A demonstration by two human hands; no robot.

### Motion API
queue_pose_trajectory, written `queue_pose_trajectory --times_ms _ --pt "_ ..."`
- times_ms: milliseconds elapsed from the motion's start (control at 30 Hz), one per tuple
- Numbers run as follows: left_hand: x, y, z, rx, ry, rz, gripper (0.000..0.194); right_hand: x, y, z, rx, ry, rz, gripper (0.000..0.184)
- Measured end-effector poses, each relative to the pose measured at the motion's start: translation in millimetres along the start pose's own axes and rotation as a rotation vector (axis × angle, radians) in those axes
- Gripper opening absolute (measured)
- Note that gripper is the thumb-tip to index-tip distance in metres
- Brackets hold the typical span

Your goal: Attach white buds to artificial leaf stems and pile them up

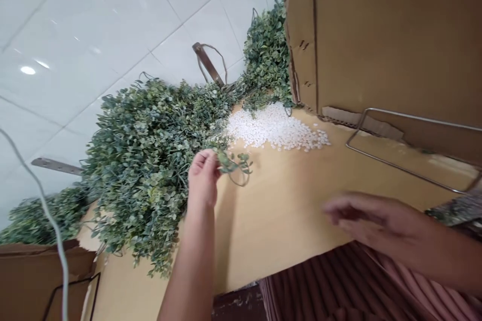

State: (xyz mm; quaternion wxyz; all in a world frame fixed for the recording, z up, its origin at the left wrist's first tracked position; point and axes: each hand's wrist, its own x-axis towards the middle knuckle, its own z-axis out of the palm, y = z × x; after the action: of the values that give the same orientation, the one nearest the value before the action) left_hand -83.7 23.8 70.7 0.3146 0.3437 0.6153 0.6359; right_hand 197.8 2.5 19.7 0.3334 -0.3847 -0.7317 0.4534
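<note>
My left hand (204,173) pinches a small sprig of artificial leaves (233,163) with a thin looped stem hanging below it. Beside that hand, on its left, a large heap of green artificial foliage (150,145) covers the tabletop. Just beyond the sprig lies a spread pile of small white plastic pieces (274,128). My right hand (365,218) hovers over the right part of the brown work surface (271,200); it is blurred, its fingers curl loosely, and I see nothing in them.
A tall cardboard sheet (391,35) rises at the right, with a bent metal wire frame (402,175) before it. More foliage (267,45) stands at the back against the tiled wall (150,20). A pale cable (50,215) hangs at the left, near a cardboard piece (33,281).
</note>
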Motion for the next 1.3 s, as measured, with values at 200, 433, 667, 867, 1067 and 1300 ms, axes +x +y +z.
queue_pose_trajectory --times_ms 200,433,667,867,1067,1300 --pt "-63 -31 55.1 -0.014 -0.276 -0.169 0.035 45 -2 30 -0.102 0.080 -0.185 0.028" --pt "-68 -40 62.3 -0.051 -0.349 -0.238 0.034 55 16 44 -0.076 0.075 -0.115 0.013" --pt "-61 -42 60.0 0.037 -0.392 -0.219 0.029 57 23 40 0.060 0.068 -0.068 0.015" --pt "-45 -40 53.8 0.282 -0.363 -0.066 0.019 57 23 33 0.223 0.011 0.027 0.016" --pt "-6 -57 33.1 0.849 -0.151 0.238 0.016 57 25 32 0.227 0.075 0.020 0.016" --pt "28 -77 11.7 1.167 -0.086 0.313 0.021 59 28 36 0.175 0.142 0.021 0.015"
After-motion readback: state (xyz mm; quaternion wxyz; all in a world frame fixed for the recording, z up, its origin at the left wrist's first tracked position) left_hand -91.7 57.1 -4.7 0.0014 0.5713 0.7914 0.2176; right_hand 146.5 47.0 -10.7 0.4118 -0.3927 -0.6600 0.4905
